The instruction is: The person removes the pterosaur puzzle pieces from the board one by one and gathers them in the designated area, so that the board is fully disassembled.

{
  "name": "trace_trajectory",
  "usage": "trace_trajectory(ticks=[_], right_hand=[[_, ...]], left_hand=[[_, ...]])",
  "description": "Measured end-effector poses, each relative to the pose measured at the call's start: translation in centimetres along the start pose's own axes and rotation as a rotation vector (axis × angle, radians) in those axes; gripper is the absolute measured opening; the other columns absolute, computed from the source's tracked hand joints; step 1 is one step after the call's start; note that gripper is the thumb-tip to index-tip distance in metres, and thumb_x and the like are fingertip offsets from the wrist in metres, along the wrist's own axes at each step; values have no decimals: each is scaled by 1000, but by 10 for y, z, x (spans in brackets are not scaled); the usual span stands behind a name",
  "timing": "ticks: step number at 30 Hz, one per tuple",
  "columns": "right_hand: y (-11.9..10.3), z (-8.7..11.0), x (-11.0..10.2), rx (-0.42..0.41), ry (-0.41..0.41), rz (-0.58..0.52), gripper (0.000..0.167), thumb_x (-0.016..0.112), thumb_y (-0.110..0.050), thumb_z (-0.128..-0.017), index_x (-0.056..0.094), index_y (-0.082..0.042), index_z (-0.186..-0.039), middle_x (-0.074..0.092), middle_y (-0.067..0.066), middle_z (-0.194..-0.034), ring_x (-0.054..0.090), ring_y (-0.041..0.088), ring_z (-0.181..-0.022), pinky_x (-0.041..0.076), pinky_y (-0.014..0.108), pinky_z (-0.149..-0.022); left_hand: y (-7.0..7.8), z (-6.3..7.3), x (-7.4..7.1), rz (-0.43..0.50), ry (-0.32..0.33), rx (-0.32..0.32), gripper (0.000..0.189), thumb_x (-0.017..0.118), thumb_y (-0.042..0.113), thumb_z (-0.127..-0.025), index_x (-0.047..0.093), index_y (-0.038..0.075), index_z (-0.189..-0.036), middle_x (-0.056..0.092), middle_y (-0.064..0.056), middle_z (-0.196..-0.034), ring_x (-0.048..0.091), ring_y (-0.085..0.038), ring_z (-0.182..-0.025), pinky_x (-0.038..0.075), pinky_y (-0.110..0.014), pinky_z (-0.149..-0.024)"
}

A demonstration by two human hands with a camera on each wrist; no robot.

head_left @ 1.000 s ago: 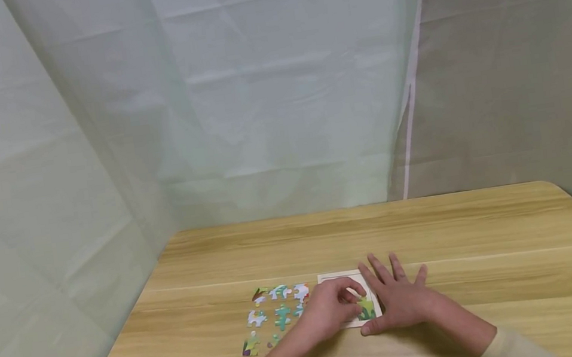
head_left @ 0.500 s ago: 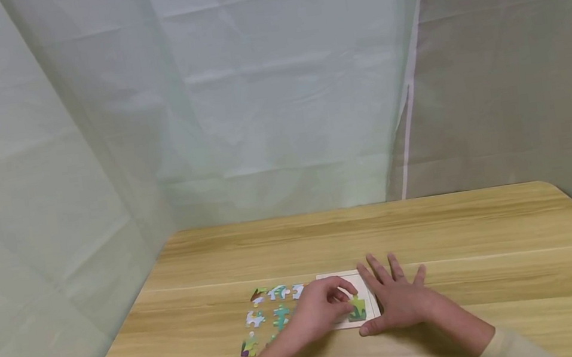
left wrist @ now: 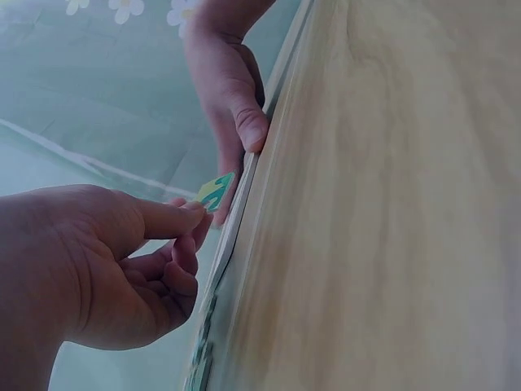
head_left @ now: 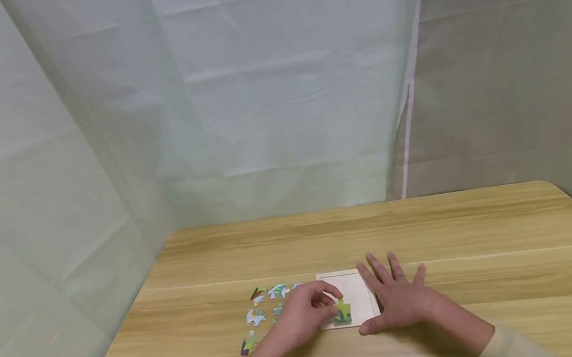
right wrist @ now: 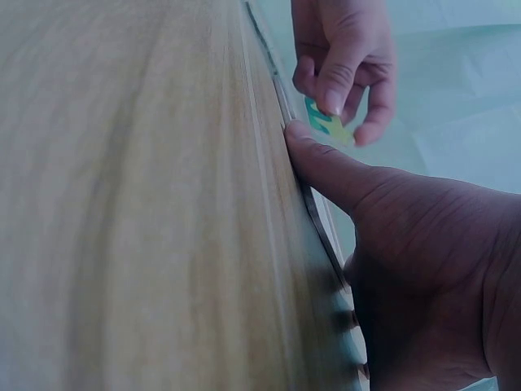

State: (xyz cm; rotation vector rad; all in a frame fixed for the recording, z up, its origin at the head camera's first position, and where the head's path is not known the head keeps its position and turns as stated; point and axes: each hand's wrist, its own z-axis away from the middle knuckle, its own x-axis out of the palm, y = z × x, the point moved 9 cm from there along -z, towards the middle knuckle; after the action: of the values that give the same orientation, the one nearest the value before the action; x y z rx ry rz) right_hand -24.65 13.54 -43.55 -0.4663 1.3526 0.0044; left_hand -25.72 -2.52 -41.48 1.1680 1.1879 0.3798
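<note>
A green and yellow jigsaw puzzle piece [head_left: 342, 313] is pinched between the thumb and fingers of my left hand [head_left: 304, 315], over the left part of the pale puzzle tray [head_left: 360, 295]. The left wrist view shows the same jigsaw puzzle piece [left wrist: 215, 192] raised off the surface at the fingertips. My right hand [head_left: 402, 299] lies with fingers spread along the tray's right edge. In the right wrist view the right thumb [right wrist: 313, 151] rests at the tray's rim.
Several loose puzzle pieces [head_left: 255, 317] lie in rows on the wooden table [head_left: 461, 234], left of the tray. The left forearm hides some of them. Pale cloth sheets [head_left: 279, 83] hang behind the table.
My left hand has moved left across the tray with the puzzle piece, uncovering more of the tray's inside and covering more loose pieces. The right hand has stayed in place.
</note>
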Motion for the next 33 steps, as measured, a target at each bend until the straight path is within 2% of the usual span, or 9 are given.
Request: trace_trajectory(ticks=[7,14,20,27,33], right_hand=[[1,-1,1,0,-6,1,127,71,-79,-70,18,-7,-161,8,22,-166,3,59,-145,1,91,-87],[3,-1,2,10,-15,-18,127,71,-79,-70,17,-8,-161,8,20,-167,1,58,-146,-1,91,-88],[4,-2,4,-12,-10,-43,128,70,-80,-70,17,-7,-161,8,22,-166,1,59,-145,-5,91,-86],[2,-2,2,-3,-9,-28,128,71,-80,-70,17,-8,-161,7,20,-167,1,58,-146,-3,91,-87],[3,-1,2,1,-4,-29,126,73,-77,-70,18,-8,-161,9,20,-167,1,57,-146,-2,91,-88]], left_hand=[[-10,8,-10,-15,-2,-1,16,77,2,-86,73,13,-98,65,6,-81,60,-7,-74,49,-24,-69],[-13,19,-19,-16,3,3,17,78,1,-85,73,11,-98,66,5,-81,61,-8,-75,49,-23,-70],[-18,29,-26,-52,3,-10,17,79,2,-85,73,13,-97,65,6,-83,59,-6,-75,48,-23,-69],[-20,37,-31,-54,-8,30,18,77,-3,-83,73,9,-96,66,6,-80,58,-5,-73,46,-22,-66],[-24,41,-36,-81,-24,21,19,77,-2,-82,72,10,-95,66,6,-81,57,-4,-73,46,-22,-65]])
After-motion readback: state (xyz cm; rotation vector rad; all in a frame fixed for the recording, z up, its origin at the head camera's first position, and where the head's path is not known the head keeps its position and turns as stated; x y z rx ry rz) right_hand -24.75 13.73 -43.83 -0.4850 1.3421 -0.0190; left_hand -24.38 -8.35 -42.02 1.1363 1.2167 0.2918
